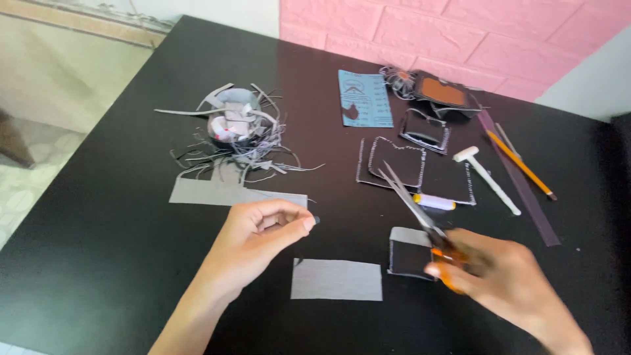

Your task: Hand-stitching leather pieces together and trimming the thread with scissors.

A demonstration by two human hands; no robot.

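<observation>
Hands over a black surface strewn with cut fabric

The right hand (509, 279) grips orange-handled scissors (420, 220), blades parted; the left hand (263, 230) pinches a tiny dark scrap (316, 219) — a grey rectangle (336, 279) lies between them. Further out: a stitched black piece (411, 256), a pile of grey trimmings (233, 135), a pencil (521, 164). The black surface (98, 263) meets a pink brick wall (460, 33) — pale tiled floor (46, 98) left.

Left hand (263, 230) pinching small dark scrap (316, 219); bare black table (98, 250) open to its left and below. Grey strip (236, 194) just beyond grip, shred pile (233, 135) further beyond. Grey rectangle (336, 279) just below-right. Right hand (506, 279) holds scissors (420, 217), blades apart, pointing over stitched pieces (420, 172); thread spool (434, 202) beside blades, mallet (488, 177), pencil (520, 164), ruler (519, 181) beyond-right. Dark gap between hands open.
</observation>
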